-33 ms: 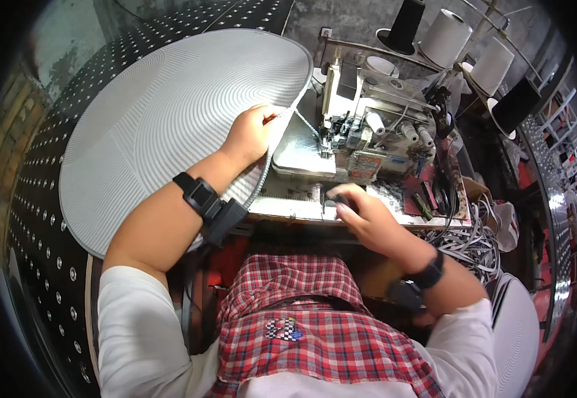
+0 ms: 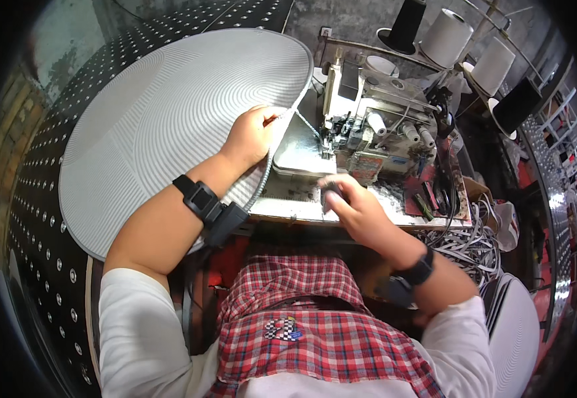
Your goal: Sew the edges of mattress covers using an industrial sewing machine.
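A large round grey mat (image 2: 162, 119) with ribbed curved lines lies to the left, its edge bound with a pale strip. My left hand (image 2: 252, 134) is closed on the mat's right edge, fingers pinching the binding. From that edge a thin grey cord of binding or thread (image 2: 307, 123) runs to the needle area of the sewing machine (image 2: 368, 113). My right hand (image 2: 348, 204) is in front of the machine, fingers curled around a small dark tool (image 2: 331, 192). Motion blur and the fingers hide the tool's exact kind.
White and black thread cones (image 2: 445, 38) stand at the back right. Narrow grey strips (image 2: 464, 242) lie heaped right of the machine table (image 2: 288, 207). More round mats (image 2: 515, 331) lean at the lower right. A black studded surface (image 2: 56, 278) stretches along the left.
My right hand has risen slightly and shifted left with the small dark tool. My left hand and the mat stay where they were.
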Tool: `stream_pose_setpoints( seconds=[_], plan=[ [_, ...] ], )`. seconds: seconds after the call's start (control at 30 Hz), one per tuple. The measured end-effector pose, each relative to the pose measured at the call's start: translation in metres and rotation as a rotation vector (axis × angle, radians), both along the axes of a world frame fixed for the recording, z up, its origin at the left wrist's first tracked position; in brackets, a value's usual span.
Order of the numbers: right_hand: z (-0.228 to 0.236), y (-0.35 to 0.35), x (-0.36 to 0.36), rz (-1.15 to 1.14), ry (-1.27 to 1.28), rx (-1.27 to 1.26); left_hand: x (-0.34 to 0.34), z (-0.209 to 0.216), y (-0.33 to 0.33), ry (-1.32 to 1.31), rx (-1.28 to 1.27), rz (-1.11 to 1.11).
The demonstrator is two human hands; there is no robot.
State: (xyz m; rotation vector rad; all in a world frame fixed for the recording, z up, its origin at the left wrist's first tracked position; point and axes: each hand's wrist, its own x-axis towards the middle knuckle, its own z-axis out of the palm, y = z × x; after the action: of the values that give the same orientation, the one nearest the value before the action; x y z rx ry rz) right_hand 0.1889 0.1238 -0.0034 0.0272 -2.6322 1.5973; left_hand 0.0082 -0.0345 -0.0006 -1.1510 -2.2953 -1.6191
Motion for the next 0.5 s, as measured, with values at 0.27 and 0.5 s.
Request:
stream_pose_setpoints(
  seconds=[0.27, 0.5],
  plan=[
    [-0.003, -0.049, -0.093, -0.211, -0.346, -1.152, 0.004, -0.001, 0.000, 0.029, 0.025, -0.026],
    [0.001, -0.063, -0.112, -0.318, -0.257, -1.411, 0.006, 0.000, 0.001, 0.003, 0.007, 0.005]
  ],
)
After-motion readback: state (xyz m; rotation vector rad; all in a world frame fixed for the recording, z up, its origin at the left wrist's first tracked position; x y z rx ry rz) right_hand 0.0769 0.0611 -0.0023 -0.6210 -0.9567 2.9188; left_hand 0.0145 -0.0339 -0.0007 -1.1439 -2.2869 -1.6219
